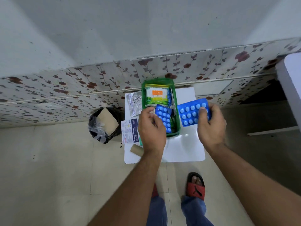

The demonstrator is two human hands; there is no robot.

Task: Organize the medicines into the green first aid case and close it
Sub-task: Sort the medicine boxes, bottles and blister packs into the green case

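Case (pixel 177 115) is green; inside it a white pack of cotton buds (pixel 156 95) with an orange label and green leaf print, plus a blue blister strip (pixel 163 118) with lighter blue pills; a second blue blister strip (pixel 190 114) has the same pale blue pill dots. Tabletop (pixel 184 147) is glossy white, carrying a silver foil strip (pixel 134 103), a white-and-blue printed box (pixel 129 133) and a tan cardboard tube (pixel 136 150). Wall tiles (pixel 65 88) are off-white with dark red flowers on grey-green vines, floor (pixel 48 168) is beige, bin (pixel 104 124) has a black liner with brown cardboard, sandal (pixel 195 187) is red and black, trousers (pixel 193 211) are blue.
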